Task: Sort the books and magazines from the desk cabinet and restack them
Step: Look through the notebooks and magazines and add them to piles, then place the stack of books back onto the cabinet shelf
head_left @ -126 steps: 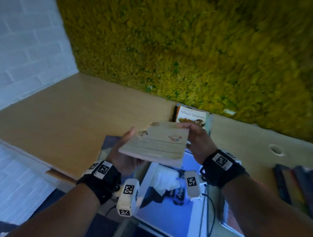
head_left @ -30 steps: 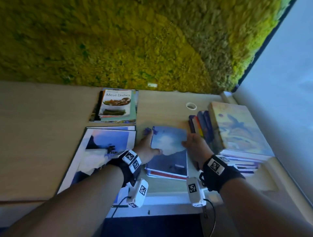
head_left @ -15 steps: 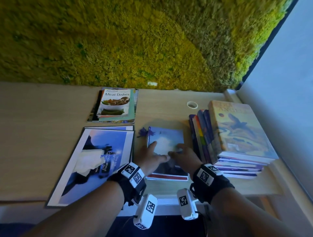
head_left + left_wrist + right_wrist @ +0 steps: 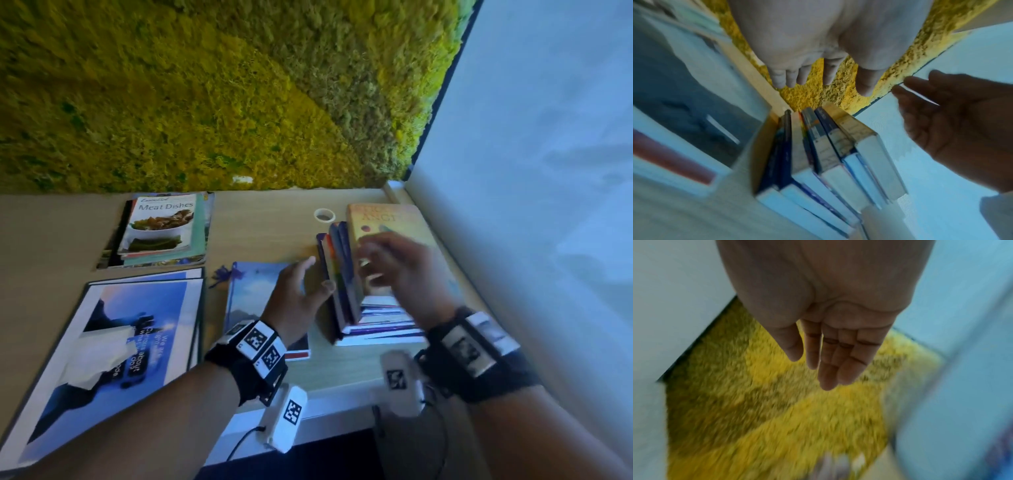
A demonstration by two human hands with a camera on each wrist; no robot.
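Observation:
A leaning row of books (image 4: pixel 337 274) (image 4: pixel 818 146) rests against a stack topped by a yellow-covered book (image 4: pixel 387 219) at the desk's right end. My left hand (image 4: pixel 301 291) (image 4: pixel 818 78) is open above a blue sky-cover book (image 4: pixel 253 291), its thumb close to the leftmost leaning book. My right hand (image 4: pixel 394 270) (image 4: pixel 818 356) hovers open and blurred over the yellow book, holding nothing. A large blue poster-like magazine (image 4: pixel 113 342) lies at the left. A pile topped by "Meat Dishes" (image 4: pixel 161 226) sits further back.
The moss wall (image 4: pixel 205 96) runs along the back of the wooden desk (image 4: pixel 267 233). A pale wall (image 4: pixel 531 171) borders the right side. A round cable hole (image 4: pixel 324 215) sits behind the leaning books.
Both hands have lifted off the blue sky-cover book and moved right toward the leaning books. The right hand now hovers over the yellow book.

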